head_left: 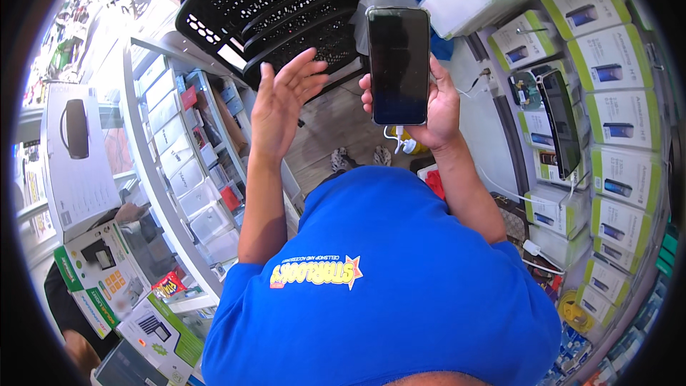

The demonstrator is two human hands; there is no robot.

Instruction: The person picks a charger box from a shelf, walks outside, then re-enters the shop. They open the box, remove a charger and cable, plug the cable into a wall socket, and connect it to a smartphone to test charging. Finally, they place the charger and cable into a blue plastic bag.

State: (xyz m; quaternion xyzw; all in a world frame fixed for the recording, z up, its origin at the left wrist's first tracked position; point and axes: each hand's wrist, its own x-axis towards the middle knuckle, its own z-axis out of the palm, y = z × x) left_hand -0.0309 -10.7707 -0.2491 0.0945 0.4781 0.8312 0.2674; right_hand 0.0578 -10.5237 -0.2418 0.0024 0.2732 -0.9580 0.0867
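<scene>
A smartphone [400, 64] with a dark screen stands upright in my right hand [444, 111], whose fingers wrap round its lower sides. A white charging cable [399, 131] is plugged into its bottom edge. To the left of the phone, my left hand [282, 111] is raised with its fingers stretched out and nothing in it. Beyond that hand are stacked black plastic chairs [286, 18]. Right of the phone, a second phone [559, 123] with a black screen leans against the boxes on the shelf.
A glass display case [175, 143] with rows of small boxes runs along my left. Larger cartons [82, 164] stand beside it. White and green boxes [614, 121] line the right wall, with white cables [500, 187] hanging nearby. Part of another person's arm [82, 350] shows at lower left.
</scene>
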